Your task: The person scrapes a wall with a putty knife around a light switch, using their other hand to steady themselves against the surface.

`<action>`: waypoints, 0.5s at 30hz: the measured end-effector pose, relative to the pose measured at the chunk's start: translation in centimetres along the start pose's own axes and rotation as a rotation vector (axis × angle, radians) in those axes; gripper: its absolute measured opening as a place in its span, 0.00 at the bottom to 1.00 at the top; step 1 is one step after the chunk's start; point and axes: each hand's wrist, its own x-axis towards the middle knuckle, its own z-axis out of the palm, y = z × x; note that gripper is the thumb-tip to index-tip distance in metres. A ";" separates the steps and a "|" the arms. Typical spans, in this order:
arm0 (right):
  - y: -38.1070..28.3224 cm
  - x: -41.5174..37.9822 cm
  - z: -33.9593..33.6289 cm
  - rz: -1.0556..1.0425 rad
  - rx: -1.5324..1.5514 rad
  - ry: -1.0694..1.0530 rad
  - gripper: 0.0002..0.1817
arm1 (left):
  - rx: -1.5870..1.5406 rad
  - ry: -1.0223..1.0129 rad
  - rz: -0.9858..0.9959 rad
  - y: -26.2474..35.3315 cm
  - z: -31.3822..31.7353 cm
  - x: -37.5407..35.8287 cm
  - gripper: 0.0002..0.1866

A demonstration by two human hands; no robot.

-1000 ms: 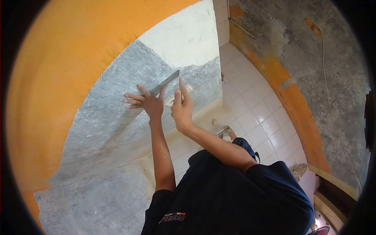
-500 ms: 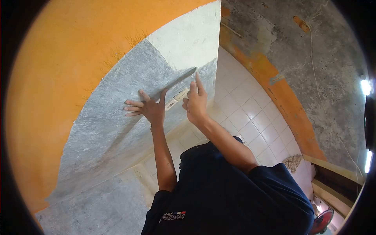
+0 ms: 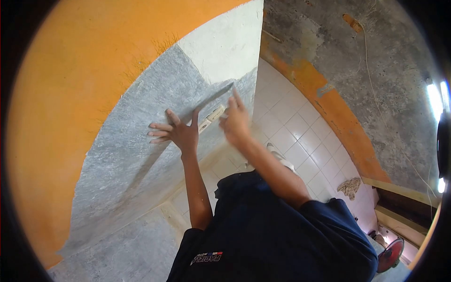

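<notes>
My left hand (image 3: pixel 182 134) is spread on the grey bare wall (image 3: pixel 136 124), fingers apart, holding nothing visible. My right hand (image 3: pixel 236 121), slightly blurred, is at the lower edge of the white patch (image 3: pixel 221 44). Its index finger points up along the wall while the other fingers curl in. Whatever lies inside that curl is hidden. A dark streak, apparently a shadow, runs down-left from the fingertip. Between my hands, a pale socket plate (image 3: pixel 211 118) is set in the wall.
Orange paint (image 3: pixel 61 113) covers the wall at left. Its corner edge drops beside white floor tiles (image 3: pixel 300 136). Opposite stands a grey wall (image 3: pixel 376 94) with an orange strip and a hanging cord. A crumpled cloth (image 3: pixel 349 188) and a red fan (image 3: pixel 391 255) are at lower right.
My right hand has shifted slightly downward and blurred, its index fingertip still near the white patch's edge. The left hand stays in place. The view has turned a little, showing more of the fan.
</notes>
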 end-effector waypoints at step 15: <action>2.2 -1.2 -3.5 -0.179 -0.263 -0.213 0.29 | 0.110 0.255 0.201 0.2 0.0 1.1 0.68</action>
